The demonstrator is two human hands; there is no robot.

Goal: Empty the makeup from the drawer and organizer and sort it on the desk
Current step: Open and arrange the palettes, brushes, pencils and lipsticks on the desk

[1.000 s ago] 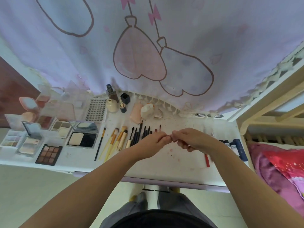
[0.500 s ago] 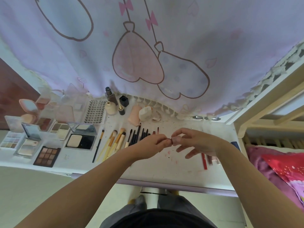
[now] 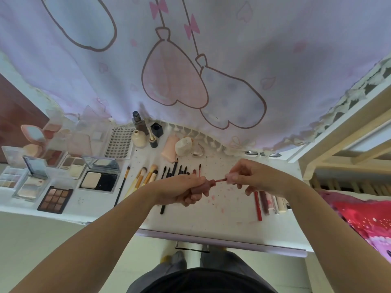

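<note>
The tube (image 3: 202, 186) is gripped by the left hand (image 3: 182, 190); its cap (image 3: 232, 178), seemingly with wand, is pinched by the right hand (image 3: 254, 178), axis level, left-right.

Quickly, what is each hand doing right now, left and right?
Left hand: closed around the lip gloss tube.
Right hand: pinching the tube's pink cap, wand partly pulled out.

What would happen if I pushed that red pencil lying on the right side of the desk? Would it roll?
The red pencil is long, thin and looks stiff, so it would probably slide or roll rather than bend. It lies close beside other tubes, which might stop it rolling rightward. It looks light, so a small push could send it toward the desk edge.
</note>
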